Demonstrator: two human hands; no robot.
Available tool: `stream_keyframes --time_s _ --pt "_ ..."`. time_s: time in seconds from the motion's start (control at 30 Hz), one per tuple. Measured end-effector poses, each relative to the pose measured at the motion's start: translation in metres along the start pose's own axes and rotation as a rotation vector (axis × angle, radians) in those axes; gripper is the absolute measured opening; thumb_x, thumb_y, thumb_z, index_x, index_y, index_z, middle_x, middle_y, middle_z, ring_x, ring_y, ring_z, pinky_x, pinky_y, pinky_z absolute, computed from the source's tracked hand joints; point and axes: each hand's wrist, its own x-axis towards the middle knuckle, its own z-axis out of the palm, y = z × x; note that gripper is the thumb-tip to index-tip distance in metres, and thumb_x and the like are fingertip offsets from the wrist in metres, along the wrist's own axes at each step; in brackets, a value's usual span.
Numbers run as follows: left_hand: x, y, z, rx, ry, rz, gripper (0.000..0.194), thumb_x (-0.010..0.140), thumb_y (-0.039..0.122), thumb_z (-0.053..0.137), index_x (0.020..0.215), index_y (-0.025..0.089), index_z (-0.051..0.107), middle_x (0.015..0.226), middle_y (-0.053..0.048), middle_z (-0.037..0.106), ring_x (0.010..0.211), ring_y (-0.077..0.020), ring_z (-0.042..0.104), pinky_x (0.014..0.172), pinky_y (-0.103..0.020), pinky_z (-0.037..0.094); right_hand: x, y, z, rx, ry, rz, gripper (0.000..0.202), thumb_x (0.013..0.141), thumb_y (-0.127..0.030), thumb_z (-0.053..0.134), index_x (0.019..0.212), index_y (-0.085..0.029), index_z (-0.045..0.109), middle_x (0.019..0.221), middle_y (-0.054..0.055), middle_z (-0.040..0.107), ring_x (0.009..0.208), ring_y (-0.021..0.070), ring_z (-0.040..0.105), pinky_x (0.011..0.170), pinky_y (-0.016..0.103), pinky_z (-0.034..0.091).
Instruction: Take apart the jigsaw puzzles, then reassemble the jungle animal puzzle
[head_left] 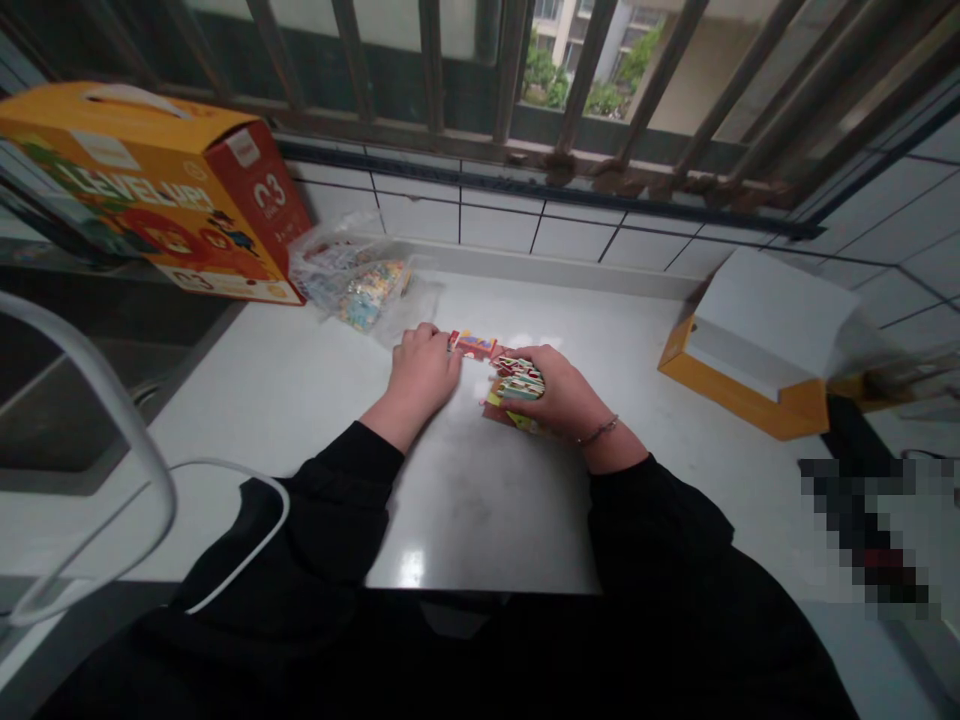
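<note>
My right hand (559,395) is closed around a thick stack of jigsaw puzzle pieces (520,378), their edges facing left. Under and beside that stack, yellow and brown puzzle pieces (510,415) lie flat on the counter. My left hand (424,370) rests on the countertop with its fingers curled at the left end of a red puzzle piece (474,346). That piece reaches across to the right hand's stack. The left fingertips are partly hidden, but they appear to grip the piece's end.
Clear plastic bags with more puzzle pieces (367,290) sit behind my left hand. A large orange box (150,190) stands at the back left, beside a sink (82,400). An open orange-and-white box (742,385) lies at right. A white cable (154,480) loops at left.
</note>
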Motion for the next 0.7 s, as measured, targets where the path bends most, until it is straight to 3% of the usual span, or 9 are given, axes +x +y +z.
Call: stream_keyframes --time_s 0.17,0.27,0.4,0.6,0.7 --pt "0.012 -0.005 0.007 -0.201 0.056 -0.086 0.033 0.094 0.043 0.075 0.116 0.019 0.075 0.124 -0.017 0.07 0.119 -0.0387 0.064 0.103 -0.053 0.052 -0.001 -0.001 0.004 0.011 0.013 0.061 0.053 0.08 -0.038 0.092 0.126 -0.026 0.071 0.122 0.008 0.077 0.108 0.0298 0.073 0.096 0.044 0.056" --pt "0.016 -0.008 0.012 -0.494 0.092 -0.094 0.027 0.091 0.035 0.079 0.112 0.021 0.068 0.111 -0.01 0.074 0.103 -0.0286 0.07 0.094 -0.044 0.055 0.0 -0.004 0.005 0.018 0.009 0.104 0.051 0.079 -0.037 0.091 0.124 -0.026 0.071 0.119 0.007 0.078 0.103 0.0279 0.074 0.093 0.041 0.056" --pt "0.017 -0.002 0.017 -0.914 0.041 -0.072 0.035 0.091 0.023 0.077 0.119 0.024 0.057 0.095 -0.002 0.077 0.086 -0.0197 0.074 0.082 -0.033 0.055 0.001 -0.006 0.004 0.025 0.009 0.118 0.052 0.078 -0.039 0.091 0.124 -0.024 0.07 0.119 0.008 0.078 0.103 0.0278 0.074 0.093 0.041 0.056" --pt "0.019 0.018 0.029 -1.203 0.079 -0.261 0.048 0.083 0.028 0.088 0.123 0.02 0.062 0.101 -0.004 0.078 0.082 -0.0175 0.075 0.079 -0.03 0.057 0.002 -0.001 0.006 0.028 0.007 0.087 0.056 0.078 -0.042 0.092 0.126 -0.024 0.069 0.121 0.009 0.078 0.107 0.0298 0.074 0.095 0.044 0.056" --pt "0.018 0.028 0.035 -1.391 0.013 -0.326 0.04 0.082 0.032 0.089 0.113 0.017 0.069 0.099 -0.006 0.079 0.081 -0.0163 0.074 0.078 -0.029 0.058 0.002 -0.001 0.006 0.037 0.003 0.07 0.056 0.078 -0.046 0.093 0.125 -0.026 0.07 0.122 0.009 0.078 0.107 0.0296 0.074 0.095 0.044 0.056"
